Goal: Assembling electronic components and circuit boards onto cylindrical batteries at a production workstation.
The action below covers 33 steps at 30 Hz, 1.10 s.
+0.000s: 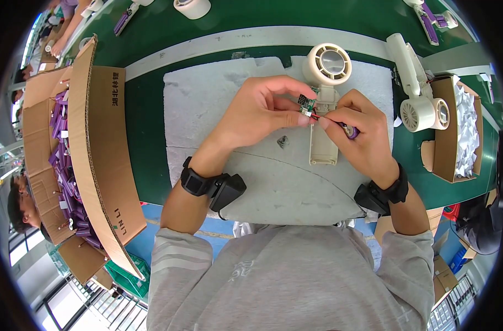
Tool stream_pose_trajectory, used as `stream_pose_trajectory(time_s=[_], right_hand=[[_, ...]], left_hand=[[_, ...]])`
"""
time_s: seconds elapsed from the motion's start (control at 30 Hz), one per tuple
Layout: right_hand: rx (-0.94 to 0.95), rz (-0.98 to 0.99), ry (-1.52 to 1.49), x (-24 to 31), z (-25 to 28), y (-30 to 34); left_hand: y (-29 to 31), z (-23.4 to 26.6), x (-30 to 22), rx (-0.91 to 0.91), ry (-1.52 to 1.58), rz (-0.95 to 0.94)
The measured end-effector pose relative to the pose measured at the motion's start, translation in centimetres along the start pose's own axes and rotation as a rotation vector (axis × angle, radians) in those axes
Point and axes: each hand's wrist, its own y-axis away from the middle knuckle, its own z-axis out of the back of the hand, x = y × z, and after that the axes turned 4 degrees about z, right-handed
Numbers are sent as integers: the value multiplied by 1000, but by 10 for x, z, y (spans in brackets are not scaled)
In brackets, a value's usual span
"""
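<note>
A small green circuit board [307,103] is pinched between the thumb and fingers of my left hand [254,113]. My right hand [366,132] pinches thin red wires [315,116] right at the board's edge. A purple battery [350,131] shows partly under its curled fingers; the rest is hidden. Beneath both hands lies a cream handheld fan housing [324,150], its handle hollow and uncovered, with the round fan head [327,63] at the far end. Whether the wire's plug sits in the board I cannot tell. A small dark piece [283,142] rests left of the handle.
A grey foam mat [235,176] covers the bench in front of me. At left stands a cardboard box [105,138] full of purple batteries [66,165]. Cream fan parts [417,110] and a box of white packets [467,132] are at right. Other people work at far left.
</note>
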Motion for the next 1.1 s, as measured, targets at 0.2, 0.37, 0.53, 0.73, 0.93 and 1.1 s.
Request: stream_pose_trajectory(time_s=[0.2,0.37,0.53,0.73,0.93,1.1], right_hand=[[-56,49,6,-4,-1,-1],[-21,23,-13,-1,-1,0],[-28,123,30,-7,-1,-1],[-65,109,91,-4,-2,-3],[-199,85,149,8,-11,-7],[-184,105,230,4,-12,-6]], left_hand=[[0,0,-1,-12,30,7],[1,-2,-5,-37,-16,15],[2,-10,1,-94,-149,-79],[1,-19,3,-130,-319,-251],[1,-26,4,-266,-493,-329],[2,-24,6,-281,-499,-343]])
